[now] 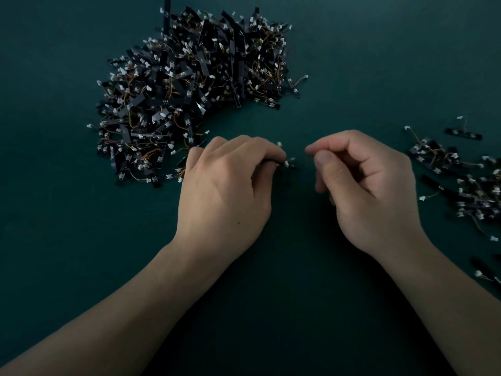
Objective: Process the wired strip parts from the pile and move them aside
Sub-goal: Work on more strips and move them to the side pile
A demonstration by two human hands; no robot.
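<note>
1 wired strip part is gripped in the curled left hand, just right of the far-left pile. The right hand is curled, thumb on forefinger; whether anything is pinched cannot be told. The part could be damaged if pulled hard between the 2 hands.

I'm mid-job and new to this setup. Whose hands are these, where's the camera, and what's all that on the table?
No machine: a person works bare-handed, filmed by one camera on their head, looking down. The left hand pinches one wired strip part near its white plug. The right hand has thumb and forefinger pressed together; whether they hold anything is too small to tell. On the dark green table, a big pile of such parts lies beyond the left hand, a smaller scatter at the right edge.
</note>
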